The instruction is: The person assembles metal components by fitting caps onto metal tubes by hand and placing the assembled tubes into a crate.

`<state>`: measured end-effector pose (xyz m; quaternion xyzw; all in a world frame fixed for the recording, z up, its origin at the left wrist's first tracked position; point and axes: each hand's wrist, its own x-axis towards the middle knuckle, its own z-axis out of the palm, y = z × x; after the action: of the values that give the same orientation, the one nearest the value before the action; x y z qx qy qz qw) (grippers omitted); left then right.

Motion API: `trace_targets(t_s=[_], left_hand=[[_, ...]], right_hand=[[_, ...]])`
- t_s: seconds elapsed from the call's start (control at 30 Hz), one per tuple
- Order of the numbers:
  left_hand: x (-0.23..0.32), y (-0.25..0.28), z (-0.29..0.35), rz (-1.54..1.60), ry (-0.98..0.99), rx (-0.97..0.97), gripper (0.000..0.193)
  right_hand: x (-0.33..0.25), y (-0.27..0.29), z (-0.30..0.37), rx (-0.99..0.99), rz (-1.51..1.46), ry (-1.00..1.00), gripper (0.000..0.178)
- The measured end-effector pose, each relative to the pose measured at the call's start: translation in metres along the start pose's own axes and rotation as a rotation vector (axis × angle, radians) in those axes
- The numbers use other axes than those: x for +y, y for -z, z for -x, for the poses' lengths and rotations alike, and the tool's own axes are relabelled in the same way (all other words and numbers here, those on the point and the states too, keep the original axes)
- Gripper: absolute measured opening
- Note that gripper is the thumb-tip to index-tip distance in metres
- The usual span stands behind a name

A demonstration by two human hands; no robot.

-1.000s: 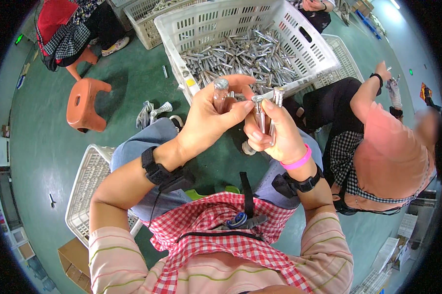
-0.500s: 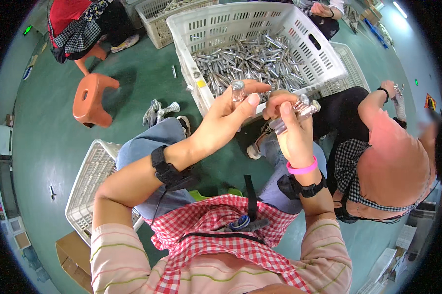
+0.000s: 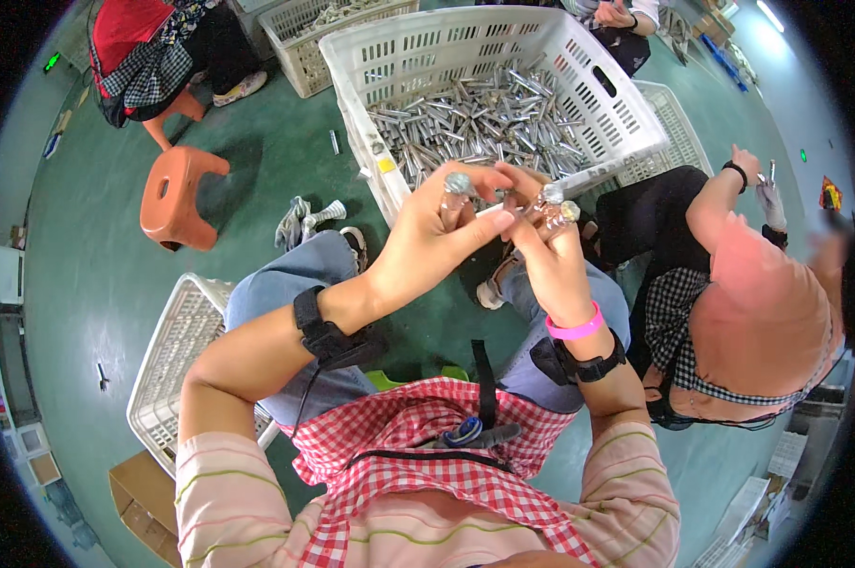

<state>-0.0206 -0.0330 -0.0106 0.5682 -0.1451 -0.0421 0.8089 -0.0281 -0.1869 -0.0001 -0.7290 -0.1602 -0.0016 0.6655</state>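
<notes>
In front of the white crate, my two hands meet with fingertips close together. My left hand (image 3: 409, 248) is closed around a short shiny tube (image 3: 457, 186) with a silvery rounded end, which stands up out of the fingers. My right hand (image 3: 552, 263) grips a small bunch of similar shiny tubes (image 3: 566, 212), their silvery ends pointing up. Between the fingertips a small dark piece shows, too hidden to name. Beyond my hands, the large white plastic crate (image 3: 626, 142) holds a heap of silver metal tubes (image 3: 484, 118).
An orange stool (image 3: 183, 197) stands on the green floor at left, with crumpled gloves (image 3: 304, 220) nearer my knee. Beside my left leg is a white basket (image 3: 167, 364), near a cardboard box (image 3: 143, 492). A co-worker in pink (image 3: 759, 303) sits close at right.
My right hand has moved left and turned inward, bringing its bunch of tubes close to my left hand. The fingertips of both hands now come together.
</notes>
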Motion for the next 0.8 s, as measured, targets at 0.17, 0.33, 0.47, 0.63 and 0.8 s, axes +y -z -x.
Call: trace_targets(t_s=[0.17,0.33,0.47,0.63,0.8], left_hand=[[-0.011,0.012,-0.003,-0.192,-0.014,-0.096,0.027],[-0.003,0.006,-0.009,-0.635,-0.627,-0.041,0.033],[0.022,0.021,0.020,-0.556,-0.191,-0.031,0.031],[0.072,0.081,0.075,-0.694,-0.104,0.343,0.025],[0.106,0.206,0.194,-0.314,-0.239,0.993,0.024]], right_hand=[[0.014,-0.016,-0.003,-0.094,-0.003,0.027,0.035],[0.024,0.006,0.006,-0.086,0.017,-0.085,0.037],[-0.004,-0.030,0.001,-0.166,-0.057,-0.038,0.038],[-0.019,-0.058,-0.005,-0.318,0.154,0.249,0.053],[-0.012,-0.045,-0.009,-0.202,0.184,0.200,0.045]])
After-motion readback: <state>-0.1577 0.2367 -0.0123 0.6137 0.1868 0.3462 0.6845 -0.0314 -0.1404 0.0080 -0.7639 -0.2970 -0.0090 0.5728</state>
